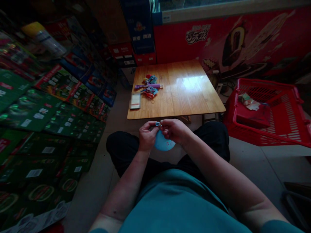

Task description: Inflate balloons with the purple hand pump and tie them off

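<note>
A light blue inflated balloon (pixel 164 142) with small printed marks hangs below my two hands, over the gap between my knees. My left hand (pixel 147 135) pinches the balloon's neck, where the rolled rim shows as a small ring. Close beside it, my right hand (pixel 175 130) has its fingers closed at the same neck. On the wooden table (pixel 187 103) ahead lie a purple hand pump (pixel 154 86) and several uninflated balloons (pixel 151 93) in mixed colours. A phone-like flat object (pixel 135 101), its face blurred out, rests at the table's left edge.
To the right stands a red plastic basket (pixel 286 129) with a red box (pixel 254 114) and crumpled paper inside. Stacked green beer cartons (pixel 36 145) line the left side. A spray can (pixel 46 38) with a yellow cap sits on boxes. Behind the table is a red freezer (pixel 179 42).
</note>
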`<state>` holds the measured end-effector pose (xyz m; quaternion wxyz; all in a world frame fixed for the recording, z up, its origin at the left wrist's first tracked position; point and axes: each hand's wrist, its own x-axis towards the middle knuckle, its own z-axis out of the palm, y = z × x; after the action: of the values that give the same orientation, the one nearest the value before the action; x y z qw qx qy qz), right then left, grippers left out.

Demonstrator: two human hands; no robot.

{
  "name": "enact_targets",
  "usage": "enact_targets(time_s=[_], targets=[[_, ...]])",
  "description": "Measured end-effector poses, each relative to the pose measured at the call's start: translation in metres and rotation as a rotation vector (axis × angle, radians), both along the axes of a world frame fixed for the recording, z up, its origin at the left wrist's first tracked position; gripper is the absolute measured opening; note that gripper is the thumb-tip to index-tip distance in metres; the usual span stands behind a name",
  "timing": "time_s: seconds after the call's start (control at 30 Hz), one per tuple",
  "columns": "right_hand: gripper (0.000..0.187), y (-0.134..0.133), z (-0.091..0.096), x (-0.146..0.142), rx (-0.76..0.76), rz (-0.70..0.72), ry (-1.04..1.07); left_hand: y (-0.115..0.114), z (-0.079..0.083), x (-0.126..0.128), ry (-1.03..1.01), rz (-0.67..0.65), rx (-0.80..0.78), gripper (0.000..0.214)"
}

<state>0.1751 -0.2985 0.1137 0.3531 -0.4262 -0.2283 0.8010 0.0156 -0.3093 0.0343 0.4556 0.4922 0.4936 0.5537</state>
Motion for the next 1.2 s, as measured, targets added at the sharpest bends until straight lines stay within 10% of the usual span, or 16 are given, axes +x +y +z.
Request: enact_targets(time_s=[0.2, 0.57, 0.9, 1.2], targets=[[0.021, 0.008, -0.016, 0.008, -0.096, -0.122, 0.126, 0.001, 0.000, -0.008, -0.188, 0.013, -0.048, 0.023], [0.017, -0.006, 0.003, -0.015, 0.549, -0.153, -0.752, 0.008, -0.013, -0.006, 0.013, -0.052, -0.041, 0.017], [0.019, 0.012, -0.009, -0.017, -0.287, -0.364, 0.296, 0.001, -0.001, 0.004, -0.258, 0.047, -0.036, 0.025], [0.018, 0.009, -0.034, -0.006, -0.339, -0.360, 0.484, -0.008, -0.007, -0.002, -0.327, -0.095, -0.047, 0.018]])
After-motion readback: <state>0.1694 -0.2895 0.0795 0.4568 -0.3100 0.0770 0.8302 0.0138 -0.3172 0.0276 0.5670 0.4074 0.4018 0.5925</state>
